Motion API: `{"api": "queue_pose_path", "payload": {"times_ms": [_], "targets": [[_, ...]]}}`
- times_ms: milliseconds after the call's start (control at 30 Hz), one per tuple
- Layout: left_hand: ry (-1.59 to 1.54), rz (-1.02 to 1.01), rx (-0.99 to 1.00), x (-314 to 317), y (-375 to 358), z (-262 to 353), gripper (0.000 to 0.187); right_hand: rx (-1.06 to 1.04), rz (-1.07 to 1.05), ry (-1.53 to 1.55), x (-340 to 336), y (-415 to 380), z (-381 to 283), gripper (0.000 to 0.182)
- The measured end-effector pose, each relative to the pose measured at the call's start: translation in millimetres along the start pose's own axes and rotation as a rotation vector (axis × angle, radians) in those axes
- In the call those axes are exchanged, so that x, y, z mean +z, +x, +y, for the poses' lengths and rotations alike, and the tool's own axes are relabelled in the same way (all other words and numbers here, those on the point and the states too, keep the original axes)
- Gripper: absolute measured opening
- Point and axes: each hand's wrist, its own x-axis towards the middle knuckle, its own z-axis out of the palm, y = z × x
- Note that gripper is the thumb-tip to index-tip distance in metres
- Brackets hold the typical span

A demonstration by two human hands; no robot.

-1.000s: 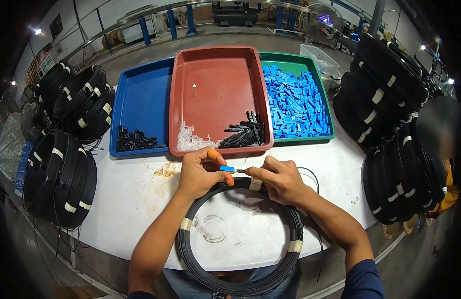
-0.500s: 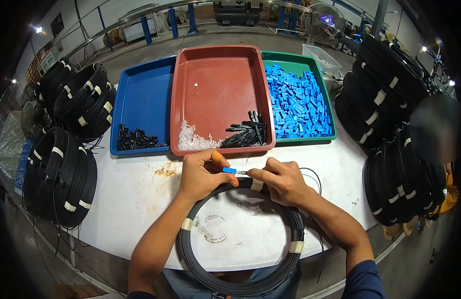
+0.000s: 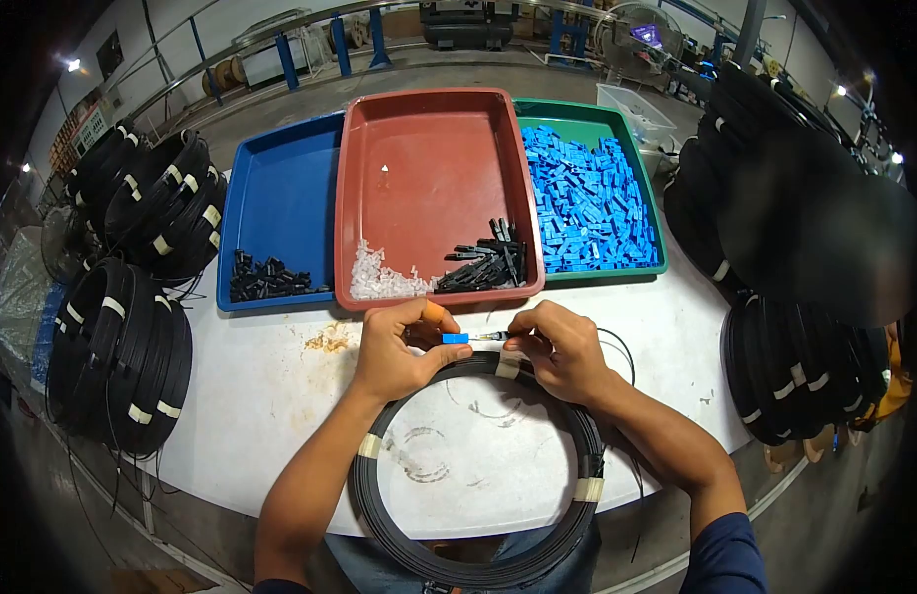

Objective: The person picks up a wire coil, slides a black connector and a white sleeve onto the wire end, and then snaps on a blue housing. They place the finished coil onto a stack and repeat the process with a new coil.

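Observation:
Between thumb and fingers, my left hand [image 3: 404,346] pinches a blue connector piece [image 3: 456,339]. My right hand [image 3: 560,353] is closed on the dark end of a thin cable connector [image 3: 492,337], whose pale tip points left at the blue piece. The two parts are lined up end to end; whether they touch is too small to tell. Orange tape wraps a finger of my left hand. Below both hands lies a coil of black cable [image 3: 371,485], bound with pale tape and reaching over the table's near edge.
Behind my hands stand a blue tray [image 3: 285,188] with black pieces, a red tray [image 3: 429,148] with clear and black pieces, and a green tray [image 3: 577,117] full of blue pieces. Black cable coils are stacked at left [image 3: 117,356] and right [image 3: 800,366]. A dark blur covers the upper right.
My right hand's fingers have shifted from an extended index finger to a pinch on the connector's dark end. The dark blur at the right has grown and moved left.

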Motion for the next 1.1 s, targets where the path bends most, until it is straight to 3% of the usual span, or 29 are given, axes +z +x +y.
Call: {"api": "queue_pose_path", "payload": {"times_ms": [233, 767, 833, 1100], "targets": [[-0.03, 0.035, 0.042, 0.7, 0.8, 1.8, 0.018, 0.075, 0.084, 0.027, 2.1, -1.2, -1.5, 0.02], [0.083, 0.053, 0.061, 2.0, 0.0, 9.4, 0.018, 0.024, 0.06, 0.015, -3.8, 3.2, -3.3, 0.018], [0.135, -0.078, 0.132, 1.1, 1.6, 12.7, 0.017, 0.0, 0.029, 0.019, -3.2, 2.9, -7.3, 0.018], [0.133, -0.017, 0.183, 2.8, 2.9, 8.4, 0.021, -0.013, 0.024, 0.084, -0.8, 3.3, -8.3, 0.02]]}}
